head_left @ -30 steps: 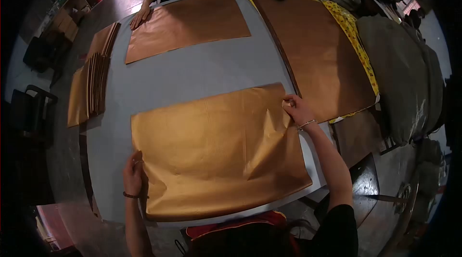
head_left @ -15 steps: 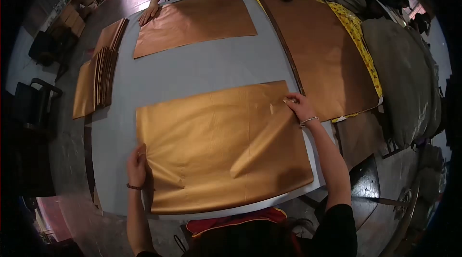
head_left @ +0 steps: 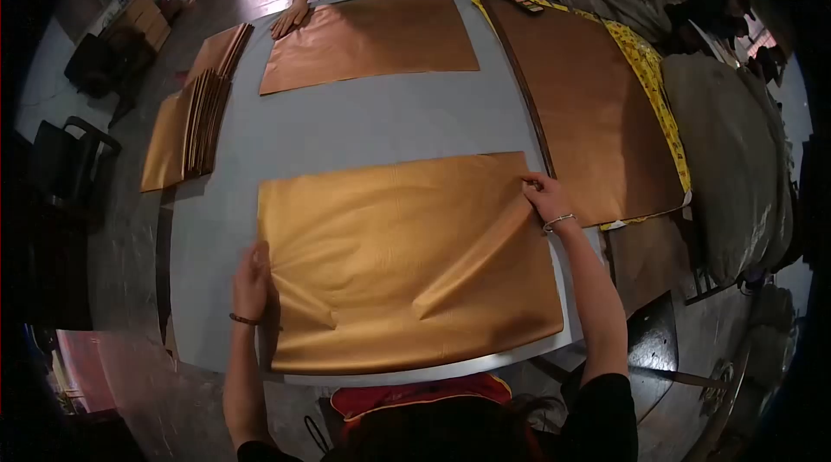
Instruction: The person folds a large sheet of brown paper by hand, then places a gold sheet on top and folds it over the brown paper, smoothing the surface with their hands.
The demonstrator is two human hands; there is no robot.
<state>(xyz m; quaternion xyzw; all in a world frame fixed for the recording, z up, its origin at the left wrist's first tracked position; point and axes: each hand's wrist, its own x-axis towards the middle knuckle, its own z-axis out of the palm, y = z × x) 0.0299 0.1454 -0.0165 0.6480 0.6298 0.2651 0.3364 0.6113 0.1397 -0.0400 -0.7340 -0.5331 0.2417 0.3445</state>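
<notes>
A large gold sheet (head_left: 407, 245), paper-like and creased, lies in front of me on the grey tabletop (head_left: 363, 120). My left hand (head_left: 251, 284), with a dark beaded bracelet, holds its left edge; folds spread from that spot. Near the upper right corner, my right hand (head_left: 547, 200), wearing a silver bracelet, pinches the right edge between thumb and fingers. A long diagonal fold runs down from there toward the sheet's middle. The near edge looks rounded, as if folded over.
Across the table a person's hand (head_left: 291, 19) rests on a copper-brown sheet (head_left: 381, 33). At right lies a stack of brown sheets (head_left: 597, 107) on yellow wrapping (head_left: 640, 55), with a phone-like object (head_left: 519, 0) on top. Folded gold pieces (head_left: 186, 133) stand at the left edge.
My view has shifted slightly, so the table's contents sit a little differently. My left hand is slightly higher along the sheet's left edge. The right hand keeps its pinch.
</notes>
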